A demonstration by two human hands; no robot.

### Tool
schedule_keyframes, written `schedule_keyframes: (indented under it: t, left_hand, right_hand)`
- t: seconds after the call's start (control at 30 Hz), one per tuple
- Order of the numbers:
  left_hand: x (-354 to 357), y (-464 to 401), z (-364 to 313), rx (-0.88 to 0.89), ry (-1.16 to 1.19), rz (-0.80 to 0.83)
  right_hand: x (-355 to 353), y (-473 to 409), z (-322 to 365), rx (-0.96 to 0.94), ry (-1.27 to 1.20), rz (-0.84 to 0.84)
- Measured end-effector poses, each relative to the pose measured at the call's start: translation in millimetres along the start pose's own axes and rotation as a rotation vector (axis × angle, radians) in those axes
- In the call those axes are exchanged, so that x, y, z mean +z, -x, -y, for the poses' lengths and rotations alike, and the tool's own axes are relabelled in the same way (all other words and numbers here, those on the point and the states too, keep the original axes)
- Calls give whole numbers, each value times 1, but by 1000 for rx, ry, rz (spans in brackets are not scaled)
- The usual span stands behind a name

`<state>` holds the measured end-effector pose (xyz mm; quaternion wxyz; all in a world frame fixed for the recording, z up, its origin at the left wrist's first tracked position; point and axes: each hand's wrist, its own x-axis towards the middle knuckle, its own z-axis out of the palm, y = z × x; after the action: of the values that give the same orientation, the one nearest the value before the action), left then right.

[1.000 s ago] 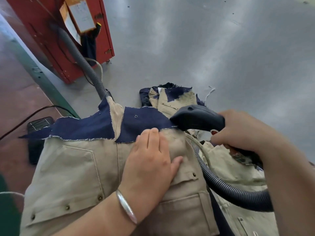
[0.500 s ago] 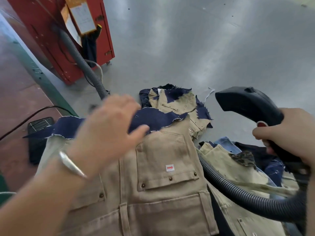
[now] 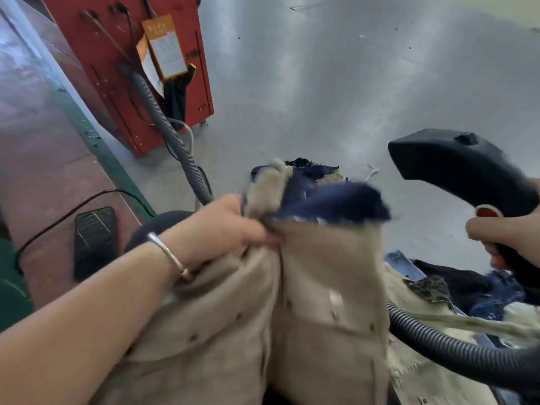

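The khaki jacket (image 3: 321,287), lying flat at centre front half a second ago, is now bunching upward at its navy edge. The black steamer head (image 3: 455,168) is staying raised to the right, clear of the cloth, with the right hand (image 3: 502,232) curling round its handle. The left hand (image 3: 225,229), hovering open before, is now clenching the jacket's top edge.

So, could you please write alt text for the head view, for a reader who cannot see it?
The left hand grips the bunched top of a beige garment with a navy edge; the right hand holds a black handheld nozzle, apart from the cloth.
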<state>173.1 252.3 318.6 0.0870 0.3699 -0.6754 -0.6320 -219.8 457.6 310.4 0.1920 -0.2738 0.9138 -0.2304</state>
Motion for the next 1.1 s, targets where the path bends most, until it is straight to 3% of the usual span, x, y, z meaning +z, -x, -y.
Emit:
schedule_keyframes:
  t: [0.07,0.13,0.3,0.43,0.53,0.63,0.7,0.8,0.9,1.0,1.1]
  left_hand:
    - [7,-9,3,-80,368,-395]
    - [10,-10,8,-210,492,-587]
    - [39,17,14,-339,740,-496]
    - [91,42,21,-323,840,-370]
    - [121,59,33,-318,512,-317]
    - [108,69,43,-239,-267,-407]
    - [93,71,52,-95,-736,-569]
    - [82,70,52,246,-876,-777]
    - [82,61,55,455,-1075,-640]
    - [91,49,59,459,-1208,-475]
    - [108,40,59,454,-1251,-411]
  right_hand:
    - [-2,-9,-10,44,-38,34]
    - [-1,-3,1,70,-70,47]
    - [-7,8,24,115,-113,51]
    - [-18,9,37,-7,-8,77]
    - [-6,45,76,-100,69,108]
    - [12,86,114,-310,205,101]
    - [20,110,128,-352,259,152]
    - [22,120,132,-321,247,150]
    - [14,113,117,-291,211,105]
    - [10,115,119,-301,240,44]
    - [18,130,143,-340,305,50]
